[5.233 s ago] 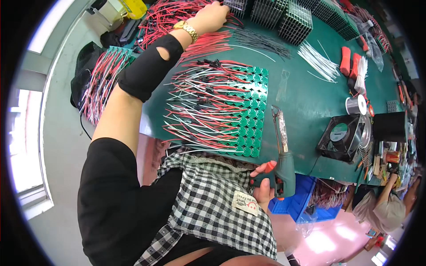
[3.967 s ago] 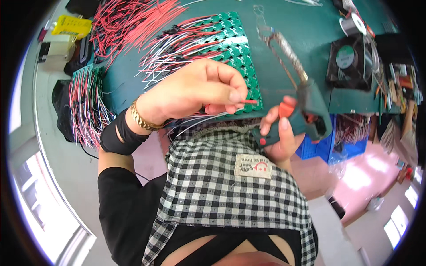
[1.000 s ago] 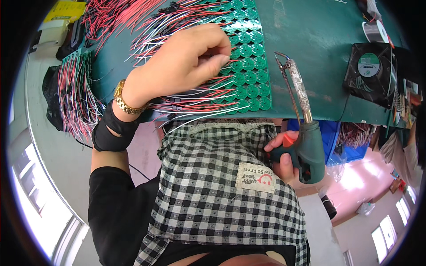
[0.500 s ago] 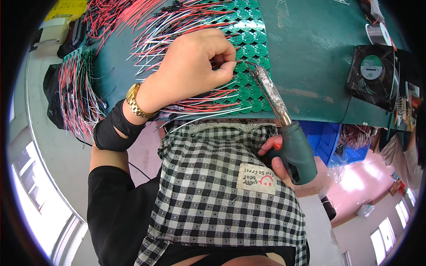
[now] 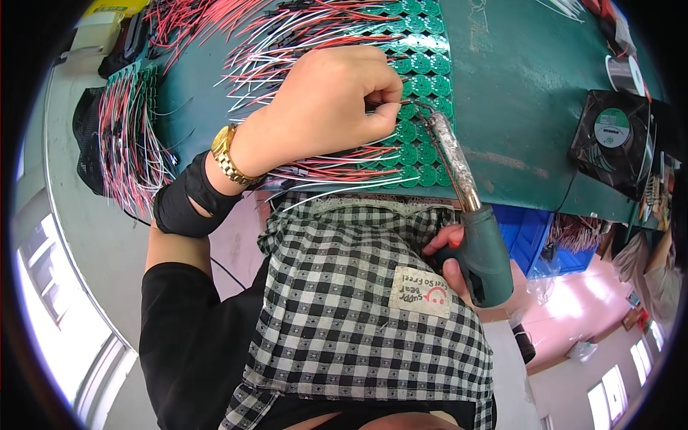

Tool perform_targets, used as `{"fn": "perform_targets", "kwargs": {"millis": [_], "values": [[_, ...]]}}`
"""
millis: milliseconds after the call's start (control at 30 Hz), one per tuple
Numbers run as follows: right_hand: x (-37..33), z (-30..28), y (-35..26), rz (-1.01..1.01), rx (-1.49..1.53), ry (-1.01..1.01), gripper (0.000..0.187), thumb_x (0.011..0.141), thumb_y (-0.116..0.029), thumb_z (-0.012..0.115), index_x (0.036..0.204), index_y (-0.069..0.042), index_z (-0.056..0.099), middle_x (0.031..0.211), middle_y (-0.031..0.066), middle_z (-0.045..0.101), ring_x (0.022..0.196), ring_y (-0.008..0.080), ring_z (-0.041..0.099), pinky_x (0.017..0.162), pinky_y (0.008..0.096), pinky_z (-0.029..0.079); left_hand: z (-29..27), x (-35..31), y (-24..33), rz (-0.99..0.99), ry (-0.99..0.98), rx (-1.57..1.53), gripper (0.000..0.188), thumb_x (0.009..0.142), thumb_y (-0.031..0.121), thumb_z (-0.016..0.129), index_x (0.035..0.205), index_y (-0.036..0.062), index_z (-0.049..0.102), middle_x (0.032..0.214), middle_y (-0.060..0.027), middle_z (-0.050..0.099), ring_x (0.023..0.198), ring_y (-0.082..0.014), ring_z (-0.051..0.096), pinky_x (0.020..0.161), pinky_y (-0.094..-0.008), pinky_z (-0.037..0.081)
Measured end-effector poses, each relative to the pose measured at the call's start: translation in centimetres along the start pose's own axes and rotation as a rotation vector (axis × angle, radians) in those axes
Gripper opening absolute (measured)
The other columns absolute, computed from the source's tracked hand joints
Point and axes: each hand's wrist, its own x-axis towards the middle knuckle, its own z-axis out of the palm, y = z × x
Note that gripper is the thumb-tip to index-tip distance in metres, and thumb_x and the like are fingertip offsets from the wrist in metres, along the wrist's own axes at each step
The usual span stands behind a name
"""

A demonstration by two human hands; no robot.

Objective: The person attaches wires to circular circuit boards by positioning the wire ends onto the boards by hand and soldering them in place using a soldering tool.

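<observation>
My left hand [image 5: 337, 93] is closed in a pinch over a sheet of round green circuit boards [image 5: 428, 154]. A thin red wire seems to show at its fingertips, pointing at a board; the rest of it is hidden by the hand. My right hand [image 5: 450, 261] grips a soldering gun [image 5: 489, 254] with a dark green body and a long, scorched metal barrel. Its bent tip reaches the boards just right of my left fingertips; whether it touches is too small to tell. Red and white wires [image 5: 351, 163] lie in rows along the sheet's left side.
A green mat [image 5: 509, 107] covers the table. At right stand a black fan [image 5: 613, 140] and a solder spool [image 5: 625, 75]. More wired boards [image 5: 129, 143] hang over the left edge. A blue crate [image 5: 527, 233] sits below the table at right.
The view has shifted a little, so the table and both hands appear farther right. My pinch and the soldering gun keep about the same place over the boards.
</observation>
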Motion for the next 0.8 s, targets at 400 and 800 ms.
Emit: {"fn": "perform_targets", "kwargs": {"millis": [400,800], "values": [[-0.3,-1.7,1.8,-0.217,0.017,-0.24,0.041,0.088,-0.004,0.058,0.126,-0.003,0.042,0.106,0.016,0.055,0.094,0.0241,0.058,0.084,0.0381,0.047,0.2,-0.2,-0.1,-0.018,0.013,0.014,0.009,0.068,0.002,0.067,0.069,0.0038,0.059,0.062,-0.0029,0.052,0.053,-0.0134,0.053,0.046,-0.025,0.042],[-0.4,0.6,1.1,-0.18,0.243,0.086,0.049,0.083,-0.017,0.067,0.123,-0.003,0.043,0.098,0.0153,0.055,0.083,0.0215,0.058,0.074,0.0354,0.049,0.4,-0.3,-0.3,0.022,0.036,0.011,0.01,0.063,0.002,0.066,0.068,0.0059,0.058,0.064,-0.0041,0.052,0.056,-0.0187,0.054,0.048,-0.029,0.044]]}}
